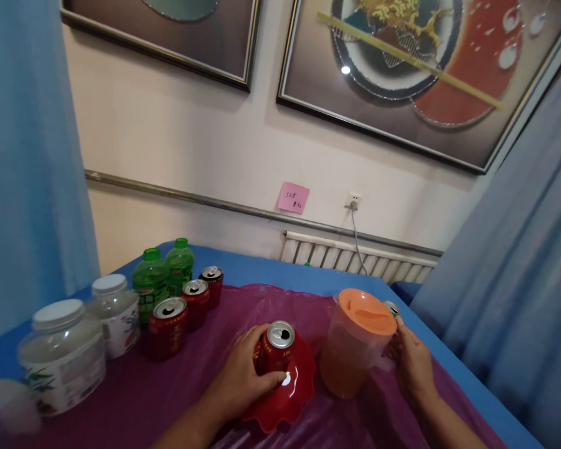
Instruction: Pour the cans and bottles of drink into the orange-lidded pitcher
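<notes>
My left hand (241,377) is wrapped round a red drink can (276,353) that stands upright in a glossy red scalloped bowl (289,390) on the purple plastic sheet (168,393). My right hand (412,365) is closed on the handle side of a clear plastic pitcher (352,352) with an orange lid (367,311). The pitcher holds orange liquid and stands just right of the bowl.
At the left stand three more red cans (168,327), two green bottles (151,284) and two clear jars with white lids (62,355). The table is blue under the sheet. A wall with a radiator (355,255) lies behind, with blue curtains on both sides.
</notes>
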The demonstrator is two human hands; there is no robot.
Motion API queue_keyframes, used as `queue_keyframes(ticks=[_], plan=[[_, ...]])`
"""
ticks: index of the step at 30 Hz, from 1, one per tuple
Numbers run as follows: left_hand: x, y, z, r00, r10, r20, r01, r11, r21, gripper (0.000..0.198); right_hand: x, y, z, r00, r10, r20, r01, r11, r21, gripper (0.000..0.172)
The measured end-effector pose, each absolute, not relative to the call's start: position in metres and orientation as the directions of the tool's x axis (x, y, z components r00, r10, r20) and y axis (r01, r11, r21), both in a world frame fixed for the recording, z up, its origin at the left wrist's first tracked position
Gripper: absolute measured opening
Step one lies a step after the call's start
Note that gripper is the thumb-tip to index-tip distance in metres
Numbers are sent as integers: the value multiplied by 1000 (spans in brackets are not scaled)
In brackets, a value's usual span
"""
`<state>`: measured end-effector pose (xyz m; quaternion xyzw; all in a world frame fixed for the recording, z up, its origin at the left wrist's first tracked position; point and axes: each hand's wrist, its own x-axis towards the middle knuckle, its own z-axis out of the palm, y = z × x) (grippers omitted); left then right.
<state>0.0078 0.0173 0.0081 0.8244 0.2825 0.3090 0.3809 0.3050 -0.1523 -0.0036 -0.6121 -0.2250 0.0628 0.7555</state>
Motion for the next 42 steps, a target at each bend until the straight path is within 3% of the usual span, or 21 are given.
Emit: queue_keyframes(ticks=[3, 7, 9, 12, 15, 16, 22, 29, 39, 42], plan=[[9, 16, 11, 662, 687, 299, 203, -548, 811, 64, 306, -157, -6, 887, 414, 205, 111, 241, -964, 53], [10, 17, 12, 661, 679, 319, 199, -568, 798, 63, 305, -164, -2, 872, 423, 248, 188, 178, -966, 53], [11, 19, 10, 654, 673, 346, 192, -589, 785, 63, 300, -174, -6, 903, 300, 307, 281, 128, -951, 51], [12, 25, 3, 640, 663, 388, 197, -630, 751, 64, 276, -192, -24, 844, 99, 527, 516, 117, -848, 36], [12, 30, -1, 635, 659, 403, 234, -662, 712, 65, 236, -204, -40, 561, 247, 790, 743, 271, -612, 12], [12, 31, -2, 633, 658, 408, 247, -671, 699, 65, 221, -204, -42, 486, 310, 817, 764, 303, -570, 7], [12, 33, -3, 633, 614, 471, 252, -739, 624, 65, 176, -163, -15, 54, 590, 806, 732, 525, -434, 18], [12, 40, -14, 645, 589, 487, 259, -768, 586, 68, 184, -121, -22, 70, 503, 861, 740, 553, -384, 18], [10, 25, -10, 725, 550, 414, 200, -744, 638, 67, 190, -118, -45, 57, 566, 822, 765, 505, -400, 19], [10, 23, -12, 747, 547, 378, 186, -718, 670, 69, 191, -118, -45, 111, 581, 806, 758, 475, -447, 29]])
